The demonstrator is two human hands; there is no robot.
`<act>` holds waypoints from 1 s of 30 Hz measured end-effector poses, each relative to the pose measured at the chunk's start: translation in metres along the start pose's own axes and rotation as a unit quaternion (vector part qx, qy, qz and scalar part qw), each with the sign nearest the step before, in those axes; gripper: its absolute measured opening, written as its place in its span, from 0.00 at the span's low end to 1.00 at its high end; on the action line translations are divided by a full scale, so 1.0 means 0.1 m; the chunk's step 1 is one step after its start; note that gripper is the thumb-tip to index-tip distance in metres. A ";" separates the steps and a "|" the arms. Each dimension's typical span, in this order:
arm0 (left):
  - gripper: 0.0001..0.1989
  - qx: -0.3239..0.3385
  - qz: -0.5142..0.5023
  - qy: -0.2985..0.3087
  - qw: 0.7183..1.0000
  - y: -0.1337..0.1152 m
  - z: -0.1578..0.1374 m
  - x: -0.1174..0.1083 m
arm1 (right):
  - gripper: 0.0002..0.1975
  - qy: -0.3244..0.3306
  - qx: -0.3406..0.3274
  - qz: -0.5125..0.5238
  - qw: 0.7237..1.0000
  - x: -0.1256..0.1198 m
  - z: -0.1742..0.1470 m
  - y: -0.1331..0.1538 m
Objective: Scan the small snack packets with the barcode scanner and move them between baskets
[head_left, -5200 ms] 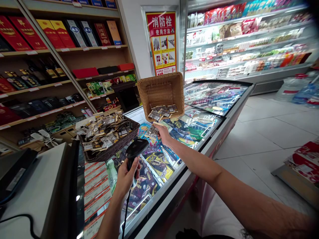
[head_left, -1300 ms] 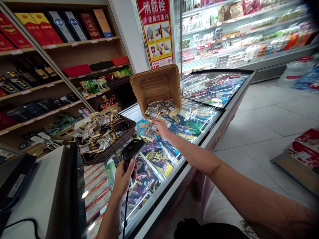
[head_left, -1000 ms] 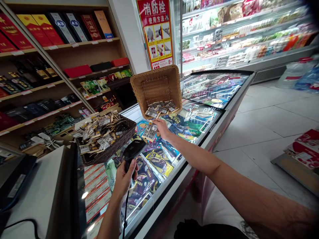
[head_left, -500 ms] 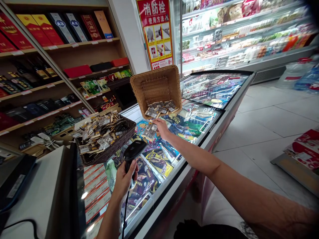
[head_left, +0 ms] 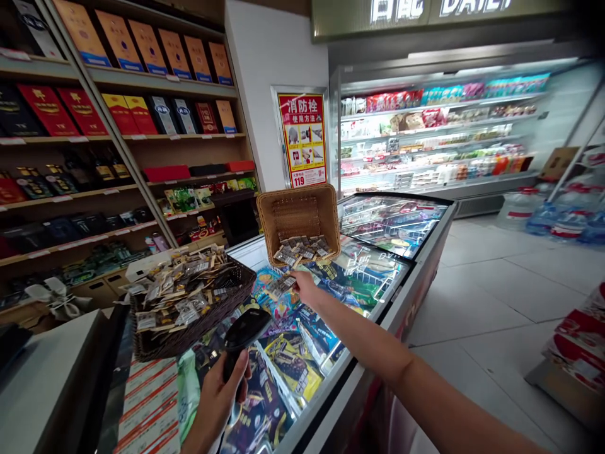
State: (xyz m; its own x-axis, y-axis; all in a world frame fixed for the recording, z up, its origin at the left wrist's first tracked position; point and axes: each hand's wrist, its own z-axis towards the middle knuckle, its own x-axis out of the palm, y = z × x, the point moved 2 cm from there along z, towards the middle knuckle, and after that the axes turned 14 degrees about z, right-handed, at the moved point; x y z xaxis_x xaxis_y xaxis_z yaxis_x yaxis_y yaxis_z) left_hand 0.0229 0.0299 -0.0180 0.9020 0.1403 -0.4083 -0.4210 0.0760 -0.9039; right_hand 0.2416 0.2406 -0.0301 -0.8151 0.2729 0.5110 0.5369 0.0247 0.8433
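Note:
My left hand [head_left: 225,378] is wrapped round the handle of a black barcode scanner [head_left: 248,326], its head tilted toward my right hand. My right hand [head_left: 305,287] pinches a small clear packet [head_left: 281,285] with a printed label, held just in front of the light-brown wicker basket [head_left: 265,217]. Several similar packets [head_left: 302,250] lie in the lower part of that basket, which is tipped toward me. To the left, a dark-brown wicker basket [head_left: 189,337] is heaped with more small packets [head_left: 184,284]. Both baskets rest on the chest freezer's glass top.
Beneath the glass of the chest freezer [head_left: 401,299] lie colourful frozen packs. Shelves with boxes and bottles [head_left: 142,135] stand at left, a lit refrigerated display [head_left: 435,132] at the back. Red-and-white cartons [head_left: 579,347] and water jugs [head_left: 567,217] stand on the floor at right.
My view has tilted up, bringing the upper shelves and the overhead sign into sight. The packet in my right hand has turned to a flatter angle; the scanner stays in my left hand.

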 end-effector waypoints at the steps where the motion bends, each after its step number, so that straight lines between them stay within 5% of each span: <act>1: 0.30 0.000 0.002 0.002 1.000 0.01 0.00 0.00 | 0.09 -0.025 0.017 0.031 0.999 0.04 0.08 0.09; 6: 0.31 0.004 0.009 0.001 1.000 0.00 0.00 0.00 | 0.04 -0.037 0.018 0.140 0.989 0.32 0.33 0.44; 9: 0.31 0.009 0.008 -0.012 1.000 -0.04 -0.01 -0.02 | 0.08 0.003 0.033 0.074 0.997 0.43 0.23 0.23; 12: 0.31 0.010 -0.003 -0.009 1.000 -0.05 0.00 -0.03 | 0.08 0.062 -0.050 -0.054 0.995 0.54 0.01 -0.06; 16: 0.31 0.003 -0.043 -0.027 0.999 -0.05 0.00 -0.04 | 0.06 0.163 -0.242 -0.266 0.919 0.92 -0.23 -0.20; 20: 0.29 -0.025 -0.097 -0.083 0.992 -0.07 0.01 -0.10 | 0.08 0.218 -0.293 -0.368 0.855 1.50 -0.22 -0.19; 26: 0.28 -0.035 -0.138 -0.147 0.979 -0.06 0.05 -0.32 | 0.16 0.132 -0.219 -0.405 0.878 2.15 -0.01 -0.29; 30: 0.27 -0.045 -0.149 -0.165 0.974 -0.04 0.06 -0.36 | 0.15 0.116 -0.177 -0.367 0.906 2.28 -0.02 -0.39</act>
State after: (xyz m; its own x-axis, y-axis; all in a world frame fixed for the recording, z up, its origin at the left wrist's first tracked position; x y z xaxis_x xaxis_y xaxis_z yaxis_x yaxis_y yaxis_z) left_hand -0.0083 0.0310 0.0007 0.8968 0.4360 -0.0758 -0.1211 0.0769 -0.9897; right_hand 0.0350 0.3003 0.0540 -0.9701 0.0984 -0.2217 -0.2377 -0.2039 0.9497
